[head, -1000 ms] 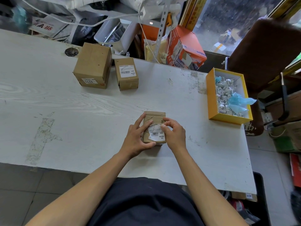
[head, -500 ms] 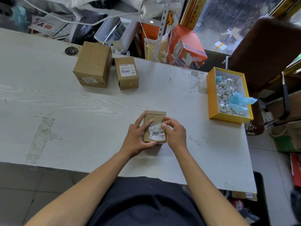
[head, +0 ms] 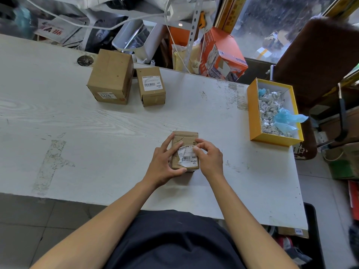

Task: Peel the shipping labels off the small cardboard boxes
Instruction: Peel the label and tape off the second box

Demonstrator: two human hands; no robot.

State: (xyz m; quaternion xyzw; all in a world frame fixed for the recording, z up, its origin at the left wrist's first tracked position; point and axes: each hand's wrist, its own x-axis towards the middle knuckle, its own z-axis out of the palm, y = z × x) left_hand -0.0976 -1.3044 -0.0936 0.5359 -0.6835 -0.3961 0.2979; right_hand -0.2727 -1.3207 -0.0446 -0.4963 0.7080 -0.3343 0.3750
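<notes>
Bracing a small cardboard box (head: 185, 140) near the front edge of the white table (head: 97, 133), the left hand (head: 163, 164) lays straight fingers on its top and wraps its thumb along the near edge. The right hand (head: 208, 158) curls its fingers, pinching the half-lifted shipping label (head: 188, 157) at its right edge.

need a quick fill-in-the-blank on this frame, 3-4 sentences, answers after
1. The left hand steadies the small box while the right hand works at its ____.
2. The yellow tray holds crumpled paper scraps and something light ____.
3. Besides the one in hand, ____ cardboard boxes stand at the table's far edge.

Answers: label; blue; two
</notes>
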